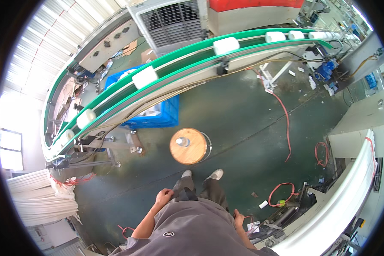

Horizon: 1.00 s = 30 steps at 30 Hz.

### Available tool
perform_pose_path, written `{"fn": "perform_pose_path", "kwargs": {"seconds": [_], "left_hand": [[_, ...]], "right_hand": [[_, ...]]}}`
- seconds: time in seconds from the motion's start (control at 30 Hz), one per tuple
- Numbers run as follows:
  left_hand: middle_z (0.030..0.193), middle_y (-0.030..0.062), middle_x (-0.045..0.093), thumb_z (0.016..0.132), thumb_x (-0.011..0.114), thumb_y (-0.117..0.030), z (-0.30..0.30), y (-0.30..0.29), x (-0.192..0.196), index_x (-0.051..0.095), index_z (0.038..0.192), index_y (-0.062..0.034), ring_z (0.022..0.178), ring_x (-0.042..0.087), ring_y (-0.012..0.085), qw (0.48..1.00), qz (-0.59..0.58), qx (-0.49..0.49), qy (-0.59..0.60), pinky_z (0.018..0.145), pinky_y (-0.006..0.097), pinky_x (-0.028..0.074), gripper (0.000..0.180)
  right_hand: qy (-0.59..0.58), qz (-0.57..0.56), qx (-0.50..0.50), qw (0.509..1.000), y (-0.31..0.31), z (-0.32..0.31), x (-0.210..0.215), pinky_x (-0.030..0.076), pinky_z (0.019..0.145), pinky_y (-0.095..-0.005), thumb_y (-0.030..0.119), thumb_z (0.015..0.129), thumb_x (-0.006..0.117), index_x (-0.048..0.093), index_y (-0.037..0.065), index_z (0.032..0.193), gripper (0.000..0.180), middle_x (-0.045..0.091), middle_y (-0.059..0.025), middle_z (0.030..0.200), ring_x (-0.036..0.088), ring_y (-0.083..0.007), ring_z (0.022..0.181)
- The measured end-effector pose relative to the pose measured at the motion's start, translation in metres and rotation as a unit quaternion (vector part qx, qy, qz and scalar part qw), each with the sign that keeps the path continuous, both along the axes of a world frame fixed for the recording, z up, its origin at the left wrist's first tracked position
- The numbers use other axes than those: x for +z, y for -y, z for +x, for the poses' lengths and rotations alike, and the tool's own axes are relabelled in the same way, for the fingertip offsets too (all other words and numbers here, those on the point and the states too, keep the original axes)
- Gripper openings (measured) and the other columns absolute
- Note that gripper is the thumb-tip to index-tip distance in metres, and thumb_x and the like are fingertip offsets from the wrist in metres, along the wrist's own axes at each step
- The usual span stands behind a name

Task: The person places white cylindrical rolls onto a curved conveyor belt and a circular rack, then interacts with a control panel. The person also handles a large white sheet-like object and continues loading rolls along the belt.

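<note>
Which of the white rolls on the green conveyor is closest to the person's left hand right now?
The roll on the lower-left bend of the conveyor, just left of the blue crate. It lies nearest the left hand; the other rolls sit farther along the belt in either direction.

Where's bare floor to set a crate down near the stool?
Free: green floor between stool, conveyor and red cable. Also left of the shoes, below the conveyor legs. Crowded: under the conveyor by the blue crate, and lower right among cables.
</note>
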<state>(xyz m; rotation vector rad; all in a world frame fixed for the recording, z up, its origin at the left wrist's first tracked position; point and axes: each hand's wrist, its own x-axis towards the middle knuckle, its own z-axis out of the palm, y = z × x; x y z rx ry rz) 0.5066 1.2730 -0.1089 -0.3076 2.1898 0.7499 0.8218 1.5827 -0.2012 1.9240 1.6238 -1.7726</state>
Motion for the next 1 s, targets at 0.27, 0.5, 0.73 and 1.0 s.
{"fn": "perform_pose_path", "kwargs": {"seconds": [0.27,0.5,0.73,1.0], "left_hand": [[0.095,0.0114,0.072,0.096,0.062,-0.029,0.036,-0.004,-0.055,0.064,0.115,-0.0029,0.088,0.070,0.0223,0.951,0.064,0.255,0.164,0.077,0.038,0.056,0.033],[0.093,0.0120,0.074,0.097,0.058,-0.028,0.005,-0.085,-0.079,0.065,0.113,-0.0079,0.081,0.071,0.0237,0.960,-0.071,0.132,0.236,0.077,0.040,0.055,0.027],[0.079,0.0087,0.071,0.093,0.059,-0.031,-0.124,-0.277,-0.155,0.069,0.098,-0.0074,0.060,0.066,0.0202,0.978,-0.020,0.056,0.198,0.053,0.034,0.051,0.026],[0.111,0.0247,0.069,0.084,0.052,-0.032,-0.290,-0.708,-0.120,0.072,0.102,-0.0030,0.109,0.063,0.0446,0.940,-0.014,-0.330,-0.087,0.093,0.051,0.051,0.040]], "right_hand": [[-0.117,0.024,-0.117,0.986,-0.125,-0.032,0.042,0.028,0.050,-0.0296,0.025,0.087,0.072,0.046,0.010,0.050,0.048,0.045,0.0026,0.053,0.038,-0.0089,0.051],[-0.132,0.049,-0.099,0.985,-0.212,-0.068,0.074,0.023,0.046,-0.0272,0.021,0.091,0.069,0.040,0.012,0.047,0.053,0.040,0.0049,0.050,0.032,-0.0062,0.046],[-0.157,0.126,-0.082,0.976,-0.381,-0.137,0.112,0.024,0.045,-0.0268,0.024,0.091,0.071,0.044,0.011,0.047,0.053,0.040,0.0050,0.049,0.033,-0.0052,0.045],[0.028,0.038,0.192,0.980,-0.498,-0.134,0.047,0.036,0.051,-0.0294,0.037,0.093,0.068,0.057,0.002,0.054,0.054,0.050,0.0017,0.054,0.044,-0.0071,0.054]]}}
